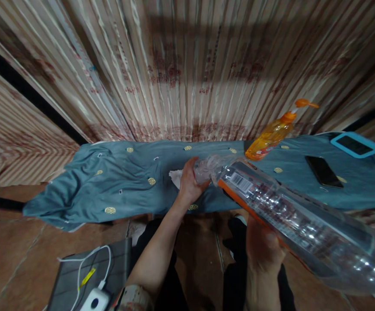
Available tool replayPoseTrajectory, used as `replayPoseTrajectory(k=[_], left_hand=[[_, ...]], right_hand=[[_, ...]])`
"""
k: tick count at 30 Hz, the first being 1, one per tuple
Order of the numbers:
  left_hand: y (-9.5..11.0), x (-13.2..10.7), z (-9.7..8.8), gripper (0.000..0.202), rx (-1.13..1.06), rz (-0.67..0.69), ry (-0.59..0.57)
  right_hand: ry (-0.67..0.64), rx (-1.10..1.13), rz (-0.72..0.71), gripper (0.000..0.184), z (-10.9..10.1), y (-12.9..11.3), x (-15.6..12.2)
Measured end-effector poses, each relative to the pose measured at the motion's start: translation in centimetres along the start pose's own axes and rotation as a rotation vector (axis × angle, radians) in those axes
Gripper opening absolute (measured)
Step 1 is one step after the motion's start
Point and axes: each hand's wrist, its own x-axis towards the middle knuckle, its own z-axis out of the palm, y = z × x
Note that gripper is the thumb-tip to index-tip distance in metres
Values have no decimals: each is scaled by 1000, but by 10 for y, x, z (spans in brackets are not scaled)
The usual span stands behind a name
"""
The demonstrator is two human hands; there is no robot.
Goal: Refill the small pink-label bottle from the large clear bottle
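My right hand (265,248) grips the body of a large clear plastic bottle (304,220) with an orange label, held lying almost level with its neck toward the left. My left hand (190,181) is closed around the bottle's neck and mouth. A white tissue or cloth (175,177) shows just left of that hand, partly hidden by it. Both hands are over the front of a surface covered by a blue-grey patterned cloth (116,181).
An orange pump bottle of liquid (271,134) stands on the cloth behind the clear bottle. A black phone (324,171) and a blue-framed device (355,144) lie at the right. Striped curtains hang behind. A white charger with cable (94,298) rests on a grey stool at lower left.
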Motion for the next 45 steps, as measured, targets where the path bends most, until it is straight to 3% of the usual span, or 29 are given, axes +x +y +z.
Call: replayPoseTrajectory(k=[14,20,45], left_hand=[[-2,-1,1,97,-4,26,19],[3,-3,-1,93,-23,-28,0],[3,-3,0,95,-34,-50,2]], right_hand=[[15,-7,3,56,9,-5,-1],[46,-9,18,49,9,-4,-1],[97,-77,40,54,2,-1,-7]])
